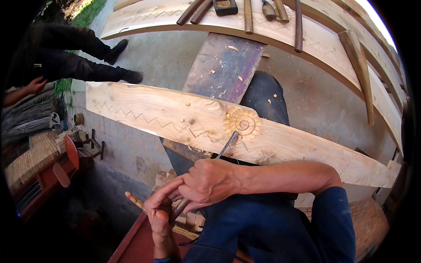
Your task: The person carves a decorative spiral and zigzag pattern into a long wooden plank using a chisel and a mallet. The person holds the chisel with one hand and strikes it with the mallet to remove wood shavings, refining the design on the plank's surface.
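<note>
A long pale board (144, 109) lies across my lap, bearing zigzag grooves and a carved spiral rosette (242, 124). A chisel (227, 143) slants up to the rosette, its blade tip on the lower left part of the carving. My right hand (210, 182) is closed around the chisel's upper shaft and handle. Below and to the left, my left hand (162, 208) holds the lower part of the dark wooden handle, its fingers partly overlapping my right hand's. Small chips sit on the board.
A second board (131, 19) holds several chisels (247, 13), a dark block (226, 6) and a wooden mallet (359, 70). A worn plank (215, 65) runs beneath my board. Another person's legs (79, 65) and hand (35, 87) are at left, above red wooden furniture (70, 153) and stacked wood.
</note>
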Action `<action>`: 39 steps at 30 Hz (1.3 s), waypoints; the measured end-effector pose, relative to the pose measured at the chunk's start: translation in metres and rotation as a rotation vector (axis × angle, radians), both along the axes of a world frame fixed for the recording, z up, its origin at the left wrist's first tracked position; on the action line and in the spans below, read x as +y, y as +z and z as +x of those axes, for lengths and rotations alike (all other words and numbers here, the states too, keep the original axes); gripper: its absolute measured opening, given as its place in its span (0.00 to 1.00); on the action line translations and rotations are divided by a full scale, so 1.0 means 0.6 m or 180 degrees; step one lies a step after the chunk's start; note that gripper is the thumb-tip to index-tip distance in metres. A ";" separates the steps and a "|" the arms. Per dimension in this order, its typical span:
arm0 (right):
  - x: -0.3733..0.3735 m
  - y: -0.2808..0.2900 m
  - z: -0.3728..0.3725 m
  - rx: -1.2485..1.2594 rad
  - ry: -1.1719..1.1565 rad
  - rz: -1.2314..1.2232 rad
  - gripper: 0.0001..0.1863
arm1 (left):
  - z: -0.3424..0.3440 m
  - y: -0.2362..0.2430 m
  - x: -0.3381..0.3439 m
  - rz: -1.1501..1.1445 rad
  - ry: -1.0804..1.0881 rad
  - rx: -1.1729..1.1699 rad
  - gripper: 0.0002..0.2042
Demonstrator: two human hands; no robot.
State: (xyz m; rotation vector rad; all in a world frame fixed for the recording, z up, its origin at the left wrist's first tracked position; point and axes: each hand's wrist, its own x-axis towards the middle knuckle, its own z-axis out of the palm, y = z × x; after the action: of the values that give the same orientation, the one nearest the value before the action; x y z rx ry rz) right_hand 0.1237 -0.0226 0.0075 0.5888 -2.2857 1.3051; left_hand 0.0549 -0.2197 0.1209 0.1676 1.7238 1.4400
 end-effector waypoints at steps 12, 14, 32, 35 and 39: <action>0.005 0.004 -0.021 0.0014 -0.0281 0.0059 0.33 | -0.031 0.014 0.024 -0.0178 -0.0007 0.0214 0.58; 0.004 0.001 -0.024 0.0057 -0.0403 -0.0069 0.32 | -0.043 0.017 0.035 -0.0198 -0.0093 0.0313 0.58; 0.001 -0.010 -0.028 0.0152 -0.0677 0.0379 0.32 | -0.051 -0.026 0.009 -0.0010 -0.0010 0.0777 0.51; 0.002 -0.006 -0.030 0.0140 -0.0720 0.0340 0.32 | -0.081 -0.005 -0.019 0.0547 0.0440 0.1272 0.55; 0.001 -0.010 -0.027 0.0219 -0.0618 0.0379 0.32 | -0.045 -0.034 0.000 0.0112 -0.0414 0.1897 0.61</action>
State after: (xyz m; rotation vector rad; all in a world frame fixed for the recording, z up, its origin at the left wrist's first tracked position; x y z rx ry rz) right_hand 0.1073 -0.0221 0.0012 0.4307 -2.3104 1.0480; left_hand 0.0278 -0.2199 0.1007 0.7789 2.1060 1.4078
